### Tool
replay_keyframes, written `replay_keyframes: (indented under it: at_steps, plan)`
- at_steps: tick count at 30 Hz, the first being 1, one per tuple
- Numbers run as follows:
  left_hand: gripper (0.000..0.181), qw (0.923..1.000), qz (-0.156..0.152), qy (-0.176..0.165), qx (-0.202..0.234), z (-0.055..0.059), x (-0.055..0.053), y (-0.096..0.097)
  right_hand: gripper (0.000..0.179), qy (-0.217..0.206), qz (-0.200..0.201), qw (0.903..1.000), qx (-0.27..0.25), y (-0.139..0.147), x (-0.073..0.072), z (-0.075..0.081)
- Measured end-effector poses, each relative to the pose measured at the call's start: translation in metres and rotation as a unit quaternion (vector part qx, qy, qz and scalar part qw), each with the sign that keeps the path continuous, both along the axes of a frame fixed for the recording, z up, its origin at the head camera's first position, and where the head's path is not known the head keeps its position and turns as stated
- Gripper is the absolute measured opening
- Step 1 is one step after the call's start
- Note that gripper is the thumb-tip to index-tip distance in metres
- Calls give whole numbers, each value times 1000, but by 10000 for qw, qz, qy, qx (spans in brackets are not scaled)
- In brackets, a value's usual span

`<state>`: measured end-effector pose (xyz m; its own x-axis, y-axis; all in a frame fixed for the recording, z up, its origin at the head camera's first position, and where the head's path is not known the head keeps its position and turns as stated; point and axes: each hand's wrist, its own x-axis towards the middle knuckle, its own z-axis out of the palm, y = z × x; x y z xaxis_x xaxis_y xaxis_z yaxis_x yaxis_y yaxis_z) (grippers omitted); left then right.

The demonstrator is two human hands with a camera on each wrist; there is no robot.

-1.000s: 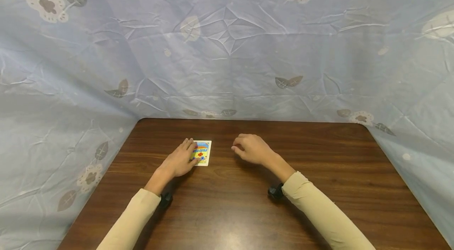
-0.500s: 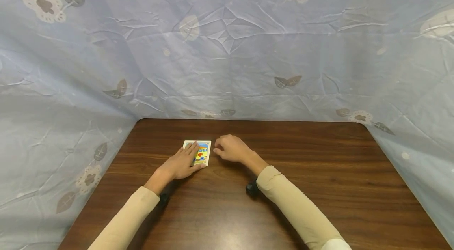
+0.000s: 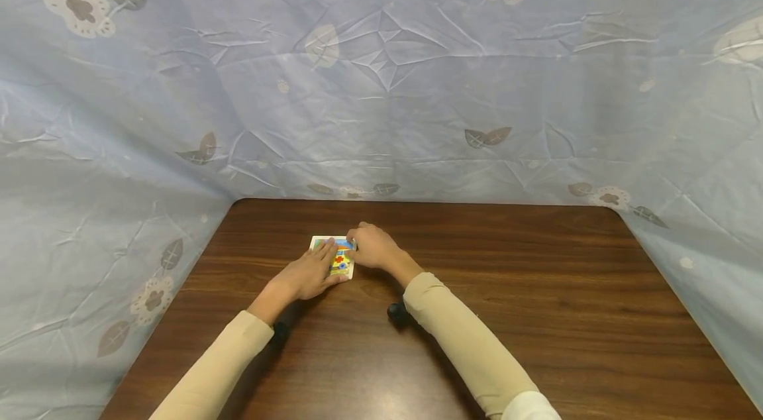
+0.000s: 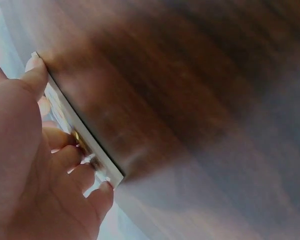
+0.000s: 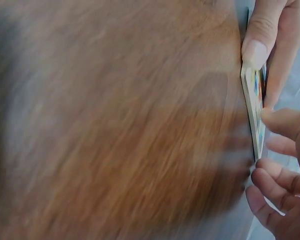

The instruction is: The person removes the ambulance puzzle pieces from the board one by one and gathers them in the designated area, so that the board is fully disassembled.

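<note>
Right hand [image 3: 374,249] has moved in to the right edge of the picture board [image 3: 340,262], fingers curled, pinch unclear, while the left hand [image 3: 304,276] lies outstretched across it, so both now meet it left of centre on the table [image 3: 536,314].

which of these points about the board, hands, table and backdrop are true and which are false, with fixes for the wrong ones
1. The left hand rests on the picture board. True.
2. The right hand lies at the table's right edge, far from the board. False: its fingers are at the board's right side.
3. A red cross shows on the board. True.
4. A white cloth covers the tabletop. False: it is bare, brown wood grain.
5. The backdrop is plain red. False: it is pale blue-grey with flowers and leaves.
6. Both sleeves are beige. True.
</note>
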<state>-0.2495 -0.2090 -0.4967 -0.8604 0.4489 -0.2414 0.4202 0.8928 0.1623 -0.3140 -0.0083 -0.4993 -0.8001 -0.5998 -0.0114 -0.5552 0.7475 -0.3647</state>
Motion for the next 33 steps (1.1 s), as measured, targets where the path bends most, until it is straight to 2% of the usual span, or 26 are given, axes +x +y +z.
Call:
replay_keyframes:
  at_steps: [5,16,25,33]
  plan:
    - [87,10000,-48,32,11,1,1,0,40,0,-127,9998,156,-5,0,-2]
    - [88,9999,-16,53,138,-1,1,-3,38,36,-75,10000,-39,-6,-1,0]
    - [88,9999,-39,131,-11,-4,2,-3,38,120,-59,9999,88,-7,-2,-2]
    - [86,9998,-36,95,-172,-4,5,-2,36,54,-192,9998,-77,-6,0,0]
